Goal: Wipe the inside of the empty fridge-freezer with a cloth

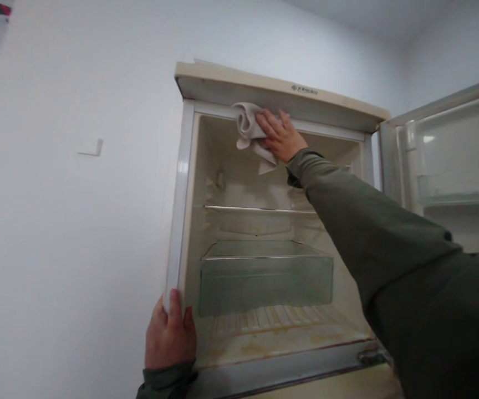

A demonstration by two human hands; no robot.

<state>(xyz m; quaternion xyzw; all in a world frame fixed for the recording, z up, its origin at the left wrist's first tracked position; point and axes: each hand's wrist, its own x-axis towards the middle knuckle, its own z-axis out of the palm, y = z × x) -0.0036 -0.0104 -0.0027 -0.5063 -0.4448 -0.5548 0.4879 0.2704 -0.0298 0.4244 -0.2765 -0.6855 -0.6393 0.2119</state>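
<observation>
Right hand (281,136) raised to the top of the refrigerator (281,91) opening, palm and spread fingers pressing a bunched cloth (248,128) flat against the upper door frame, just under the cabinet's overhanging top edge. A flat palm spreads the pressure; loose folds of the cloth hang below the hand.

Left hand (169,332) closed around the lower left edge of the frame, thumb on the front face, likely bracing the body for the high reach.

Cloth: pale grey-white, soft, crumpled, with no stain that I can make out.

Interior: cream walls, one wire shelf (260,209), a clear drawer (264,282) below it, brownish marks on the floor of the compartment (281,341). Door (451,160) swung open to the right. White wall (77,194) at left.
</observation>
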